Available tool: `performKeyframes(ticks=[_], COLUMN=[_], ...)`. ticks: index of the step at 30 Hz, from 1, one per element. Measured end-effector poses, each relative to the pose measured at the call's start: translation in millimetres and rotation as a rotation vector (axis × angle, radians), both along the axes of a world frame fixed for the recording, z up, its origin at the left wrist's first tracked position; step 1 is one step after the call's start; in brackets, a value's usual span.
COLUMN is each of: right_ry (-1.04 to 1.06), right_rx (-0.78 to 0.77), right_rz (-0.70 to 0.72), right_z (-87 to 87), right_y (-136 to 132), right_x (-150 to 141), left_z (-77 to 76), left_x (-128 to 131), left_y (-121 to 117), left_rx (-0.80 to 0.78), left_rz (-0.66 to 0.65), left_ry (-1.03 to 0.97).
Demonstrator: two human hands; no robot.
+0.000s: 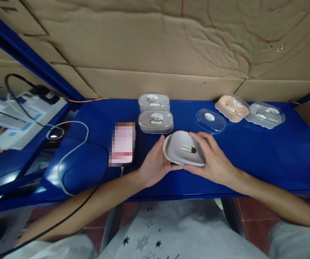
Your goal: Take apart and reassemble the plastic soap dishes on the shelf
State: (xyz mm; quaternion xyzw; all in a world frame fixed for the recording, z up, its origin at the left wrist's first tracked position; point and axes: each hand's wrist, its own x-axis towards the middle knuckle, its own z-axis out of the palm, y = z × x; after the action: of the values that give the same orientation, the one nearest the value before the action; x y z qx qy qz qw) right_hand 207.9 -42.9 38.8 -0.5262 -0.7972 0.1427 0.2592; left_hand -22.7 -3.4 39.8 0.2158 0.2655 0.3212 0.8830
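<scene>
Above the table (265,158), I'm holding the grey slotted dish (178,143) in my half-curled right hand (211,158), while my cupped left hand (155,163) is gripping the beige piece (166,148) against it; I should be pressing evenly, not squeezing hard.

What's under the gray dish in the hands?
The edge of a cream piece shows beside the left hand; the rest is hidden by the gray dish.

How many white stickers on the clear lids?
5 stickers: one each above the rear grey dish, front grey dish, peach dish and pale dish, plus one on the loose clear lid. Others may be hidden.
</scene>
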Motion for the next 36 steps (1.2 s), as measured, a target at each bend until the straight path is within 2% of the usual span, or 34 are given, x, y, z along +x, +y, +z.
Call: performKeyframes(ticks=[8,11,14,15,17,19,23,26,29,33,36], right_ry=[-0.033,-0.045,-0.081,-0.097,-0.137,-0.19,-0.241,-0.154,-0.023,0.068,0.057], right_rx=[-0.03,-0.032,-0.063,-0.046,0.037,0.064,0.04,0.056,0.106,0.121,0.067], right_rz=[0.017,0.172,0.325,0.288,0.082,-0.061,-0.164,-0.167,-0.112,0.138,0.262], right_z=[-7.1,-5.8,-3.4,-4.3,-9.6,-18.6,-33.3,-30.5,-15.6,6.4,11.0], right_y=[-0.4,7.9,30.3,40.2,60.7,78.4,97.9,98.8,86.9,54.0,31.9], right_x=[-8.5,1.4,28.7,40.8,66.0,88.0,109.7,106.7,91.2,58.7,36.5], left_z=[-4.8,-6.3,-5.9,-5.5,-4.8,-4.7,-6.0,-6.1,-4.5,-3.2,-4.2], left_x=[1.0,0.6,0.0,-0.3,-0.9,-1.4,-2.1,-2.5,-1.9,-1.1,-1.2], left_y=[-5.9,-5.5,-2.5,-1.2,1.4,2.9,2.8,2.4,3.3,4.8,4.4], left_rx=[0.01,-0.003,-0.029,-0.035,-0.043,-0.052,-0.065,-0.051,-0.046,-0.041,0.001], left_rz=[0.039,0.063,0.114,0.128,0.145,0.15,0.129,0.112,0.101,0.083,0.064], left_ry=[0.034,0.077,0.115,0.12,0.129,0.147,0.164,0.142,0.117,0.1,0.074])
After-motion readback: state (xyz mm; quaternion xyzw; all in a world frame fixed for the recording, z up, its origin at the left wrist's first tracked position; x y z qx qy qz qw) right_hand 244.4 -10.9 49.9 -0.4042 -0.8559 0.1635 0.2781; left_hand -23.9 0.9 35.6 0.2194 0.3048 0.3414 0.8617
